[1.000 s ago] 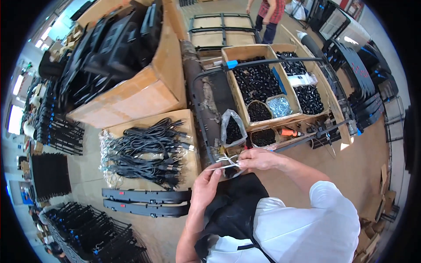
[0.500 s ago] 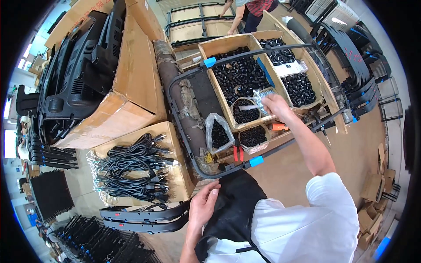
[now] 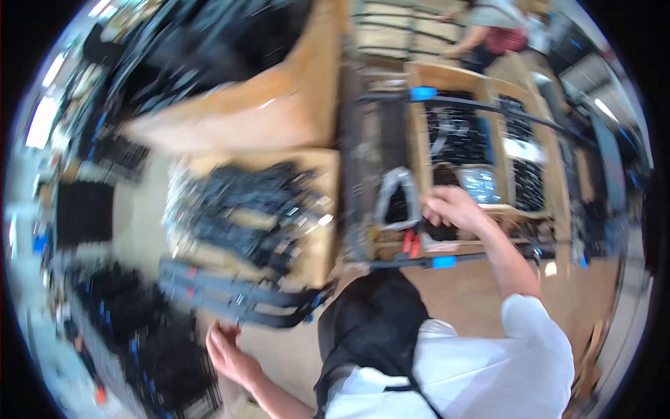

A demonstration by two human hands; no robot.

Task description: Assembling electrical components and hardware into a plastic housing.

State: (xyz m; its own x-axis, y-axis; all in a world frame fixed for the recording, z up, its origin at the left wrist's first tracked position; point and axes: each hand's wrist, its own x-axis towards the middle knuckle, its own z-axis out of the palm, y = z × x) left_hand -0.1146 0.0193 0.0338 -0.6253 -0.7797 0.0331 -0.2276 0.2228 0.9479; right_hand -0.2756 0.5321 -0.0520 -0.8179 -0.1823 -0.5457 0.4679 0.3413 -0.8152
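Observation:
The whole view is smeared by motion. My right hand (image 3: 452, 207) is over the small tubs of black parts, its fingers curled together; whatever they may hold is too blurred to make out. Beside it lie a clear plastic bag (image 3: 479, 185) of small shiny pieces and a white-edged bag (image 3: 398, 199) of black pieces. A large black frame (image 3: 380, 264) with blue tape lies across the parts boxes. On the left, my left hand (image 3: 229, 355) is held low with its fingers apart and nothing in it, near the stacked black curved frame pieces (image 3: 241, 297).
Bundled black cables (image 3: 244, 209) lie on a cardboard box (image 3: 317, 244). A big carton (image 3: 279, 105) of black plastic housings stands behind it. Red-handled pliers (image 3: 411, 243) lie by the tubs. Another person (image 3: 492, 31) works at the far right. Black frames (image 3: 132, 321) are stacked at lower left.
My view has turned left, so the boxes sit further right. My left hand has moved left toward the curved frame pieces. My right hand has come away from the clear bag toward the tubs.

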